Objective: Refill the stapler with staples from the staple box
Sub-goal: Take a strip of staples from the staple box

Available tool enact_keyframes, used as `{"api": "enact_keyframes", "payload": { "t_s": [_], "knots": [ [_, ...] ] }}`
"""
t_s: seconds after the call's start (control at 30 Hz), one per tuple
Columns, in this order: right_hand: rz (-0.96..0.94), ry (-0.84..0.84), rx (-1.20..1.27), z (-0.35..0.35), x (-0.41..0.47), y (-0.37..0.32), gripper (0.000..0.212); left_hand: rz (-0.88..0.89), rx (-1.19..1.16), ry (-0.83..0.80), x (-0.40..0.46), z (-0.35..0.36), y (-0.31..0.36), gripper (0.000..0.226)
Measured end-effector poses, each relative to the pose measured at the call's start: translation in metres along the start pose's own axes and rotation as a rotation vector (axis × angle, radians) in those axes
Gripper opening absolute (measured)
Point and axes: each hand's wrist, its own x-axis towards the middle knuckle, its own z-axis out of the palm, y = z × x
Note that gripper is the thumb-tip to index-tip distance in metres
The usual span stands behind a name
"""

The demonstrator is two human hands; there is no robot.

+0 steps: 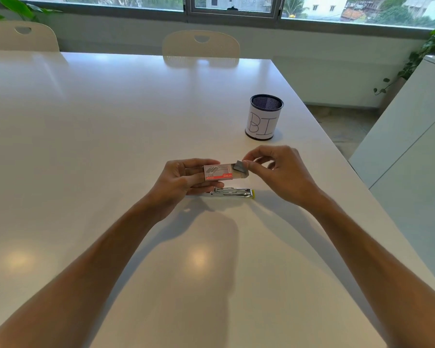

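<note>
A person sits at a glossy white table (111, 146), both bare forearms reaching forward from the bottom corners of the view. The left hand (183, 178) holds a small staple box (218, 172) just above the tabletop, fingers curled around its left end, thumb on top. The box is pale with a red band along its near edge and lies lengthwise from left to right. Its right end is open, with a flap hanging out.

The right hand (281, 172) pinches a grey block of staples (240, 165) between thumb and forefinger at the open end of the box; the other fingers are loosely curled. Whether the block is fully clear of the box cannot be told.

The stapler (232, 192), silver metal with a yellow tip at its right end, lies flat on the table just below the box, nearer the person, touched by neither hand.

Farther back on the right stands a dark mesh pen cup (264, 118) wrapped in white paper with handwritten letters. Two pale chairs (201, 47) face the far edge, beneath a wide window (231, 6).
</note>
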Motion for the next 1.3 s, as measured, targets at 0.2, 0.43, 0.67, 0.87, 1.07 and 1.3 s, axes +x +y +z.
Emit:
{"api": "enact_keyframes", "payload": {
  "t_s": [0.2,0.43,0.67,0.87,1.07,1.3],
  "knots": [
    [-0.1,0.074,0.017,0.002,-0.001,-0.002,0.011,-0.027,-0.047,-0.004,0.0,0.0,0.0,0.028],
    [-0.207,0.022,-0.003,0.001,-0.003,-0.003,0.013,-0.048,-0.061,0.006,0.0,0.003,0.001,0.028],
    [-0.031,-0.058,0.151,-0.004,0.0,-0.005,0.015,-0.038,-0.054,0.006,-0.001,0.002,0.001,0.029],
    [0.038,-0.142,0.153,-0.009,-0.001,-0.006,0.016,-0.015,0.002,0.013,-0.001,0.005,0.001,0.028],
    [0.009,-0.127,0.083,-0.01,-0.003,-0.011,0.015,0.011,0.059,0.02,-0.003,0.007,0.0,0.029],
    [0.027,-0.118,0.132,-0.013,-0.002,-0.01,0.011,-0.01,0.025,0.023,-0.002,0.005,0.0,0.031]
  ]
}}
